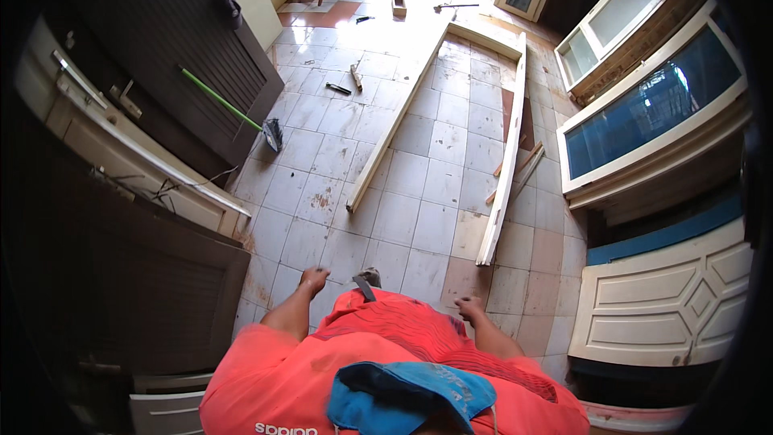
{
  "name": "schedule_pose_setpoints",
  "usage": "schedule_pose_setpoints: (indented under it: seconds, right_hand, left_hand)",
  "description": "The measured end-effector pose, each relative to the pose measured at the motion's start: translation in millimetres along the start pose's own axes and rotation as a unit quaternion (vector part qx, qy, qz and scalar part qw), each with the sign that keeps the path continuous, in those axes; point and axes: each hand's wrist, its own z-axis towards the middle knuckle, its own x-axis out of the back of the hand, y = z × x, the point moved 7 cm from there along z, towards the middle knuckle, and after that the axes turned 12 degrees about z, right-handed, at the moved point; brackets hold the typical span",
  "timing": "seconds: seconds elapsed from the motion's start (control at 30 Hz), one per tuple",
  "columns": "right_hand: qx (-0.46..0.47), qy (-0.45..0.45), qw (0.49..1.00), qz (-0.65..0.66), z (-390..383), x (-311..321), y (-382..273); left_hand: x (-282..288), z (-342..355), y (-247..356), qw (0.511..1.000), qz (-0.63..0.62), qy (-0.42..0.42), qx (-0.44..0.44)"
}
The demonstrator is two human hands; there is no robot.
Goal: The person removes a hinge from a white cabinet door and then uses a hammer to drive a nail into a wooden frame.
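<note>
My left hand [314,280] hangs at my left side above the tiles, fingers loosely curled, with nothing seen in it. On the other side my right hand [469,308] is also curled and bare, with its thumb side outward. Ahead of me a cream wooden door frame [403,122] lies on the floor. Its two long legs point toward me and a short crosspiece [485,41] joins them at the far end. The right leg [509,153] ends nearest to my right hand. Neither hand touches the frame.
Loose wood strips [527,169] lie by the right leg. A black-handled tool [338,89], a short wood piece [356,76], a small wooden box [398,6] and a hammer-like tool [456,6] are farther off. A green-handled broom [221,99] leans left; door panels [660,298] stand right.
</note>
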Motion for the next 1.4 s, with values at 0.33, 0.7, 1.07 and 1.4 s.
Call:
schedule_pose_setpoints:
  seconds: [0.33,0.7,1.07,1.4]
  right_hand:
    - [-0.220,0.032,0.956,0.192,84.7,114.0,-3.1]
    - [0.074,0.039,0.995,-0.052,481.0,254.8,-274.0]
    - [0.111,0.027,0.984,0.140,749.1,349.9,-598.2]
    - [-0.149,0.050,0.956,0.246,809.0,438.5,-616.5]
  left_hand:
    - [87.4,204.1,370.3,0.973,-0.134,0.023,-0.184]
    - [32.9,294.6,366.7,0.991,-0.068,0.006,0.114]
    - [62.0,474.1,601.6,0.974,-0.154,-0.052,0.155]
    - [233.7,793.9,968.0,0.992,-0.102,0.063,-0.051]
